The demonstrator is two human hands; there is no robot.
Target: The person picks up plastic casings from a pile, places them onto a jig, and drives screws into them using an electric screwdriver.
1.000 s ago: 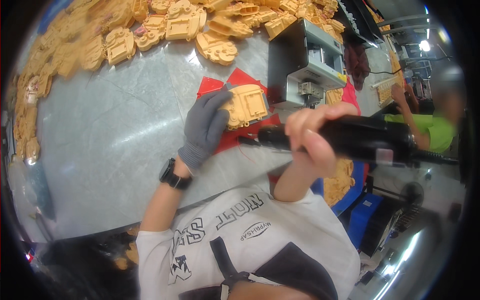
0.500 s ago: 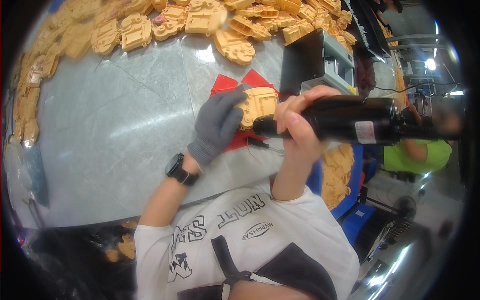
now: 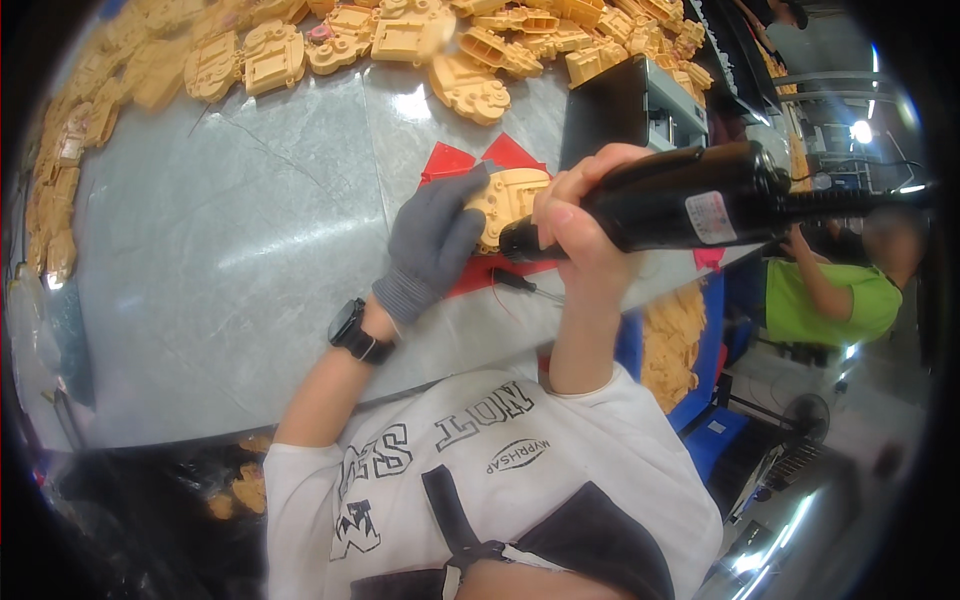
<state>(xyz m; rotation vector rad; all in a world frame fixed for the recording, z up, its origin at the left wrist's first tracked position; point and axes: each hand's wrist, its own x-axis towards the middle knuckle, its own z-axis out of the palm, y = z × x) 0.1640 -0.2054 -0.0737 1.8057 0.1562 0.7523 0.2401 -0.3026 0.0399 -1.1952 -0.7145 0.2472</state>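
Note:
A yellow plastic housing (image 3: 512, 190) lies on a red fixture (image 3: 447, 160) near the table's front edge. My left hand (image 3: 430, 235), in a grey glove, grips the housing's left side, with the thumb bent against it. My bare right hand (image 3: 588, 215) is wrapped round a black electric screwdriver (image 3: 655, 205), which lies nearly level. Its nose is at the housing's near edge; the bit's tip is hidden, so I cannot tell whether it touches a screw. Beside the fixture lies a small hand screwdriver (image 3: 515, 281) with a dark handle.
Many yellow housings (image 3: 412, 35) are heaped along the table's far and left edges. A black box-shaped device (image 3: 605, 110) stands behind my right hand. To the right, a blue bin (image 3: 712, 340) holds more yellow parts (image 3: 672, 335). A person in a green top (image 3: 830, 300) is farther right.
The electric screwdriver has shifted slightly left, and its rear end has risen. A pink object now shows beneath it. My left hand stays on the housing.

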